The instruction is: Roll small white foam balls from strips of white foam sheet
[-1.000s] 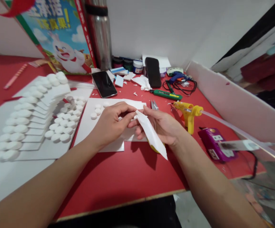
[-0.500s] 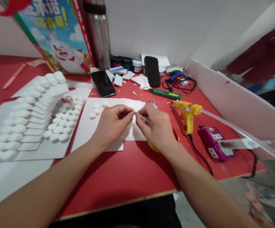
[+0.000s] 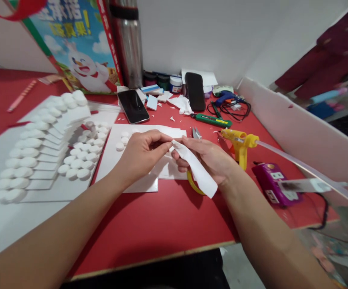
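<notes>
My left hand (image 3: 145,152) pinches the upper end of a white strip (image 3: 196,168) that looks like paper. My right hand (image 3: 207,158) is beside it, fingertips at the same end, with the strip hanging down across its palm. Both hands are over white sheets (image 3: 139,185) on the red table. Several white round pieces (image 3: 120,146) lie on the sheets left of my left hand. Part of a yellow ring (image 3: 194,184) shows beneath the strip, and scissors (image 3: 196,133) lie behind my right hand.
A stepped white model with round pieces (image 3: 43,160) covers the left side. At the back stand a printed box (image 3: 83,60) and a steel bottle (image 3: 130,52), near two phones (image 3: 133,106). A yellow glue gun (image 3: 241,144), green cutter (image 3: 211,120) and purple box (image 3: 274,182) are right.
My right hand has turned and opened its palm upward, bringing the white strip into full view. The left hand keeps its pinch. The view has shifted slightly.
</notes>
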`<state>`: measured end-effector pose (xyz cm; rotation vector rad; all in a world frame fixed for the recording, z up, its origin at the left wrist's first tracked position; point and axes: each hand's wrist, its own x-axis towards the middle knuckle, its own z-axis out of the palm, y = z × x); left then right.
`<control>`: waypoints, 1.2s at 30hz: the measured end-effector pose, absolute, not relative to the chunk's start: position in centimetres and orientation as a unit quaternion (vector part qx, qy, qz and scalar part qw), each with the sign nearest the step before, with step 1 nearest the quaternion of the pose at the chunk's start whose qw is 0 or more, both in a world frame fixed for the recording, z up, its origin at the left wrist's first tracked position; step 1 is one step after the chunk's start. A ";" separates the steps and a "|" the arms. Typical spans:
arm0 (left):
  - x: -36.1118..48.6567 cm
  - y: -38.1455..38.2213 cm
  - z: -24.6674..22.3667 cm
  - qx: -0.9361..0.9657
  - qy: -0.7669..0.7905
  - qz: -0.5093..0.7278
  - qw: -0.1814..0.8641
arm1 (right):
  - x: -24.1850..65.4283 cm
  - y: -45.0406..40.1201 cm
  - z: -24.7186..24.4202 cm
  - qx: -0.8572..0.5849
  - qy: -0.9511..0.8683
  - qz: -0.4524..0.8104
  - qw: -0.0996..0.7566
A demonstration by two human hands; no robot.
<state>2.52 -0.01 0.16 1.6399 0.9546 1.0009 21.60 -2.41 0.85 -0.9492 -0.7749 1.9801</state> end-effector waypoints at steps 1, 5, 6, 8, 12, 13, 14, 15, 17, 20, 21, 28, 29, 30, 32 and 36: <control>2.6 0.0 0.2 0.662 0.395 0.411 0.487 | 21.5 -2.4 0.8 -0.378 -0.307 0.776 0.401; 2.9 0.1 0.0 0.614 0.412 0.417 0.528 | 21.3 -2.4 0.7 -0.419 -0.342 0.738 0.404; 3.0 0.1 -0.1 0.604 0.413 0.421 0.536 | 21.2 -2.4 0.7 -0.433 -0.354 0.723 0.405; 3.1 0.1 -0.3 0.585 0.416 0.427 0.550 | 21.2 -2.4 0.8 -0.457 -0.374 0.695 0.410; 3.1 0.2 -0.5 0.560 0.434 0.430 0.559 | 20.9 -2.5 0.8 -0.479 -0.414 0.650 0.421; 3.1 0.2 -0.5 0.556 0.439 0.430 0.560 | 20.9 -2.5 0.8 -0.484 -0.421 0.638 0.426; 3.1 0.2 -0.5 0.553 0.443 0.430 0.559 | 20.8 -2.6 0.8 -0.488 -0.426 0.627 0.432; 3.1 0.2 -0.6 0.552 0.447 0.429 0.558 | 20.8 -2.6 0.8 -0.494 -0.427 0.618 0.438; 3.1 0.1 -0.6 0.551 0.452 0.427 0.556 | 20.8 -2.6 0.8 -0.506 -0.425 0.605 0.444; 3.3 -0.1 -0.6 0.552 0.454 0.424 0.556 | 20.8 -2.6 0.6 -0.528 -0.436 0.579 0.443; 3.4 -0.2 -0.6 0.551 0.456 0.424 0.556 | 20.7 -2.6 0.5 -0.535 -0.443 0.565 0.446; 3.6 -0.5 -0.7 0.594 0.471 0.411 0.506 | 20.2 -2.5 0.1 -0.568 -0.447 0.518 0.457; 3.5 -0.5 -0.8 0.598 0.471 0.413 0.500 | 20.1 -2.5 0.2 -0.570 -0.440 0.522 0.457; 3.5 -0.4 -0.9 0.602 0.471 0.416 0.493 | 20.0 -2.6 0.2 -0.569 -0.435 0.526 0.458; 3.4 -0.3 -1.0 0.606 0.474 0.422 0.479 | 19.9 -2.6 0.2 -0.562 -0.430 0.533 0.464; 3.4 -0.4 -1.1 0.626 0.474 0.429 0.447 | 19.6 -2.7 0.0 -0.557 -0.437 0.520 0.479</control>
